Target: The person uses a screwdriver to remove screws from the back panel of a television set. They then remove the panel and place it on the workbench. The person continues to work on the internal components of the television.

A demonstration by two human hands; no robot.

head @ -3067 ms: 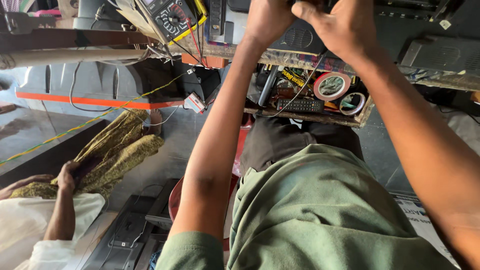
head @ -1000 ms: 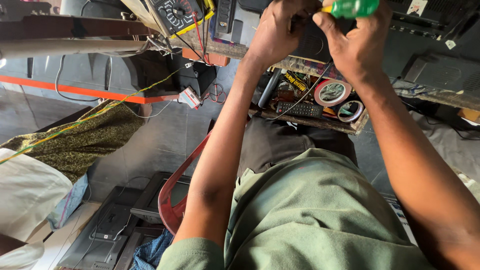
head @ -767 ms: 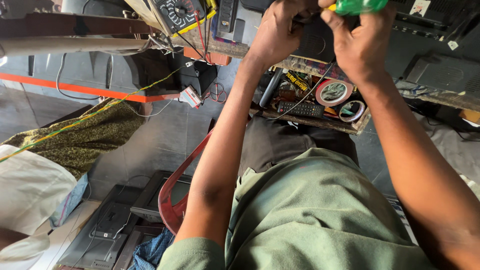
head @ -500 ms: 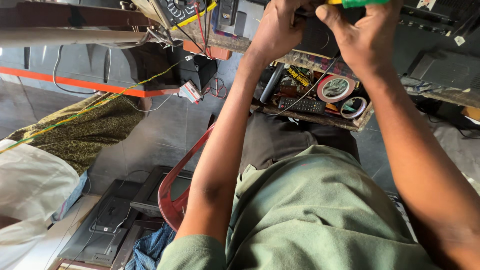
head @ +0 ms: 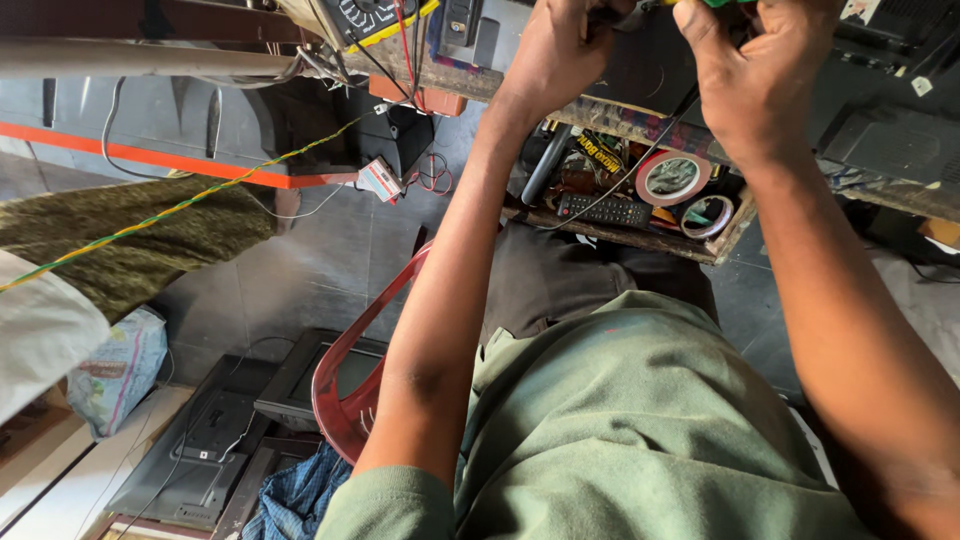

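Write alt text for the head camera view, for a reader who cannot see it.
A seated person in a green shirt raises both bare hands to a dark electronic casing at the top edge: left hand gripping it, right hand holding a green-handled tool. Below, a wooden tray holds tape rolls and a black remote control; a red plastic chair shows beneath the left arm.

A green shirt (head: 640,430), a dark red chair (head: 352,395), an orange stripe (head: 150,160), and a yellow-green twisted wire (head: 180,208).

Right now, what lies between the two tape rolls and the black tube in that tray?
In the head view, a black remote control lies between the tape rolls and black tube.
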